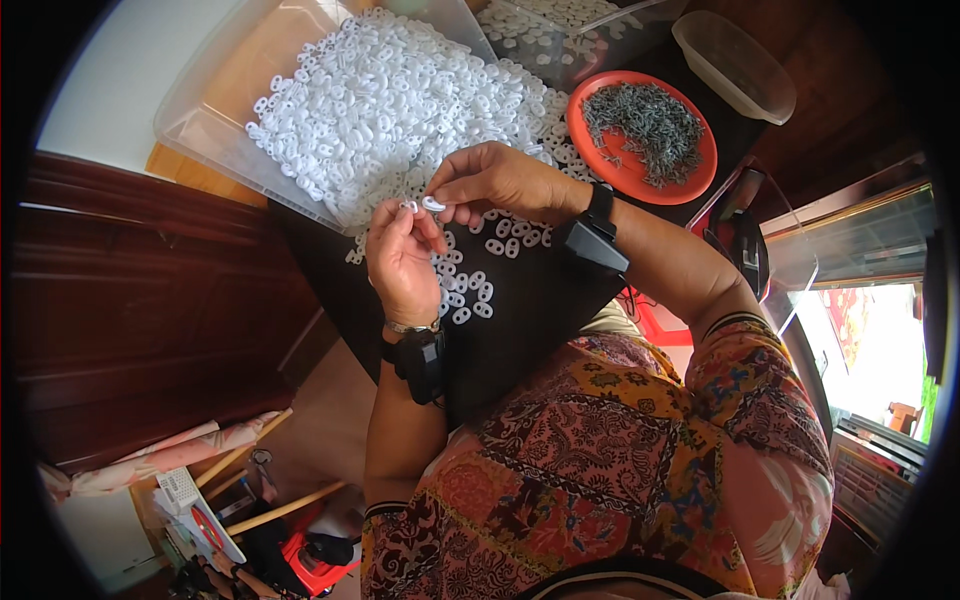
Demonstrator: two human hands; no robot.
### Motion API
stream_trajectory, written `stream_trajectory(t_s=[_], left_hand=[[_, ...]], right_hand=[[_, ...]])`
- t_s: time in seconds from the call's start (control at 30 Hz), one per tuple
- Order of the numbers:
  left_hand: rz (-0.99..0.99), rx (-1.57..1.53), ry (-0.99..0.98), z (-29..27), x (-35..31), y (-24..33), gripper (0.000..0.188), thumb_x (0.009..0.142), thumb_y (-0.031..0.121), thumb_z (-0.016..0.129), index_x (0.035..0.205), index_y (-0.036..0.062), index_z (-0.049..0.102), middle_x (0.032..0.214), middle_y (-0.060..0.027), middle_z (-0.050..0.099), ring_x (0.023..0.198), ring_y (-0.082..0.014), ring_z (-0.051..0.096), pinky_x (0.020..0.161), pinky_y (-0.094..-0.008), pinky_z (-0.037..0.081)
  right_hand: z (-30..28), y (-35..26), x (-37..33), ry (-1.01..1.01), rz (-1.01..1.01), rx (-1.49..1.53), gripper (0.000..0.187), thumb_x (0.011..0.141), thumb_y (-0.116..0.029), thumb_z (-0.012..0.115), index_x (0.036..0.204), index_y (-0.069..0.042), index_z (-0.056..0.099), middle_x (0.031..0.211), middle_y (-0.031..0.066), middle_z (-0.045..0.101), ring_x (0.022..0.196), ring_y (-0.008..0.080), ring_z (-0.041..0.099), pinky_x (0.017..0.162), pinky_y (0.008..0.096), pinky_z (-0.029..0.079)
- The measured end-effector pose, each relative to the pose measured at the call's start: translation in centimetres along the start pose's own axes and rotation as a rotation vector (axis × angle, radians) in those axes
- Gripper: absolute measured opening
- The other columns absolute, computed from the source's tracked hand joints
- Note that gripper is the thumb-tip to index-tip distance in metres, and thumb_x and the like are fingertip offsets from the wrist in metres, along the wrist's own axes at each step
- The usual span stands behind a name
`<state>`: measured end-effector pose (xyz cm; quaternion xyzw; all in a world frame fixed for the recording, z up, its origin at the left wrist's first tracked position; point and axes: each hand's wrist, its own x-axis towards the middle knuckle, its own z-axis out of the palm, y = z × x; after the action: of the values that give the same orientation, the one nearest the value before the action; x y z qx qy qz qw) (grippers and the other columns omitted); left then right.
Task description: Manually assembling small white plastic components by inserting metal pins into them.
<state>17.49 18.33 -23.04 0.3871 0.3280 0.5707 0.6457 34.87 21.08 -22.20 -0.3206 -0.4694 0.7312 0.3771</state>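
Observation:
My two hands meet over the black table (540,310), just in front of a clear plastic bin (205,140). The fingertips of my left hand (403,268) pinch a small white plastic piece (408,206). Right beside it, another white oval piece (433,203) sits between the thumb and fingers of my right hand (510,185). Whether the two pieces touch or are joined I cannot tell. A big heap of white two-holed pieces (390,100) fills the bin and spills out. Several loose pieces (462,285) lie on the table below my hands.
An orange plate (597,160) at the far right bears a heap of small grey metal parts (650,125). Behind it stand an oval translucent tub (730,65) and another clear container (570,60) with white pieces. A dark wooden panel (150,290) rises at the left.

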Motion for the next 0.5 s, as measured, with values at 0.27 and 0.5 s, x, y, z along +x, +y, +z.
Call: stream_trajectory(t_s=[0.27,0.5], left_hand=[[0.021,0.151,-0.009,0.1,-0.2,0.0,0.015,0.09,0.016,0.046,0.082,0.0034,0.051,0.064,-0.0036,0.051,0.053,-0.0111,0.045,0.052,-0.0226,0.038],[0.027,0.289,-0.012,1.1,-0.7,0.3,0.015,0.089,0.016,0.047,0.082,0.0035,0.052,0.064,-0.0023,0.051,0.053,-0.0101,0.044,0.052,-0.0225,0.037]], right_hand=[[0.2,-0.2,0.0,0.007,-0.104,-0.012,0.016,0.085,-0.01,0.064,0.098,-0.001,0.065,0.081,0.0024,0.065,0.071,0.0082,0.061,0.063,0.0202,0.049],[0.1,-1.3,-0.8,0.08,-0.189,-0.093,0.016,0.083,-0.005,0.064,0.098,0.001,0.064,0.084,0.0025,0.065,0.072,0.0079,0.058,0.066,0.0211,0.047]])
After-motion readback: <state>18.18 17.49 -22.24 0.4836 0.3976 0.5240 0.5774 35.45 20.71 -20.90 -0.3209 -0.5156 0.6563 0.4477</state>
